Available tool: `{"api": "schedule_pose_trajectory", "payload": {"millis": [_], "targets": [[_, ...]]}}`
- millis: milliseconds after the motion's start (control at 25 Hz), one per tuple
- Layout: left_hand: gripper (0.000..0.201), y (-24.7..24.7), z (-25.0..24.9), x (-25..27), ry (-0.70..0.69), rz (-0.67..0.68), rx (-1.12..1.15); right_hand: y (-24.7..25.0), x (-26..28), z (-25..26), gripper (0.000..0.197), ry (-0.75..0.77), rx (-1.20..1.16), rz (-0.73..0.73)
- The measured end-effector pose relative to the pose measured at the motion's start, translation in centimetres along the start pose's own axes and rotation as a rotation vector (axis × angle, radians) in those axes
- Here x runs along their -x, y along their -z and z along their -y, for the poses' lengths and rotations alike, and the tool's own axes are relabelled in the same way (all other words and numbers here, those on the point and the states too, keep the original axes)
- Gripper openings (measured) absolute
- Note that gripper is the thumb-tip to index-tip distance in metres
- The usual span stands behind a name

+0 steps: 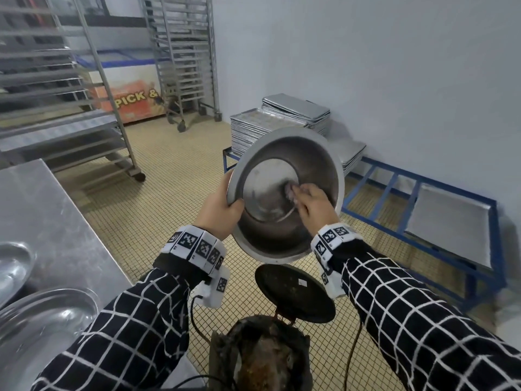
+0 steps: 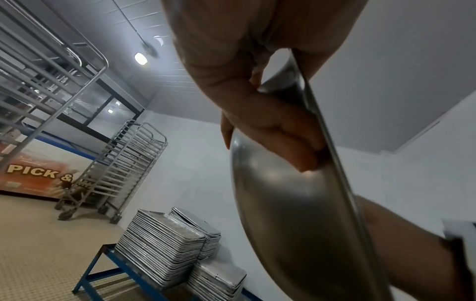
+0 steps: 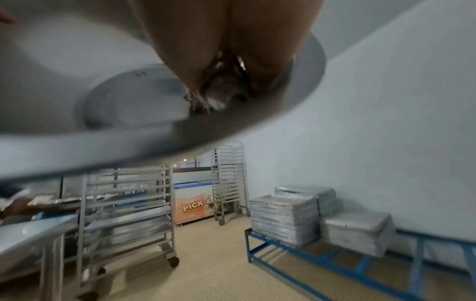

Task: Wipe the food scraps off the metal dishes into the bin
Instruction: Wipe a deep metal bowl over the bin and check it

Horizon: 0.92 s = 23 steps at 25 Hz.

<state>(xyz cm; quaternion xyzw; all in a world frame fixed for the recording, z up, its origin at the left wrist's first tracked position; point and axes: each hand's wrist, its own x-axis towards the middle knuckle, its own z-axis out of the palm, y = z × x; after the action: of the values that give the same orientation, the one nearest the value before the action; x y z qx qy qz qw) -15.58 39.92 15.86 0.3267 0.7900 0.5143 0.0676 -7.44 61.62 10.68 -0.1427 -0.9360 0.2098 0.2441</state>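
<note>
- A steel worktop (image 1: 42,210) at left carries round metal dishes (image 1: 42,320).
- A wide, round stainless-steel bowl (image 1: 313,153) is held tilted above the dirty dark bin (image 1: 262,354), whose round black lid (image 1: 296,294) stands open.
- The left hand (image 1: 221,208) grips the bowl's rim, thumb inside, fingers (image 2: 291,138) behind.
- The right hand (image 1: 315,206) has its fingers curled on a grimy wad (image 3: 221,91) pressed to the bowl's flat base.
</note>
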Motion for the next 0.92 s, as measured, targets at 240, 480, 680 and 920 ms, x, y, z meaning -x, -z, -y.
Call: {"api": "schedule_pose_trajectory", "payload": {"millis": [240,480,680,920], "targets": [[0.06,-1.1,0.2,-0.5,-0.052,-0.084,0.013,-1.7,3.1,2.5,0.033,0.079,0.036,0.216],[0.061,-2.0,1.0,-0.3,-0.029,-0.192,0.053,-2.3,4.8,4.6,0.025,0.039,-0.068,0.111],[0.054,-1.7,0.4,-1.1,-0.001,-0.263,0.159,-5.2,5.4,8.8,0.041,0.071,-0.205,-0.033],[0.053,-0.2,0.8,-1.1,-0.018,-0.193,0.162,-2.9,1.7,4.5,0.06,0.108,0.318,0.282]]}}
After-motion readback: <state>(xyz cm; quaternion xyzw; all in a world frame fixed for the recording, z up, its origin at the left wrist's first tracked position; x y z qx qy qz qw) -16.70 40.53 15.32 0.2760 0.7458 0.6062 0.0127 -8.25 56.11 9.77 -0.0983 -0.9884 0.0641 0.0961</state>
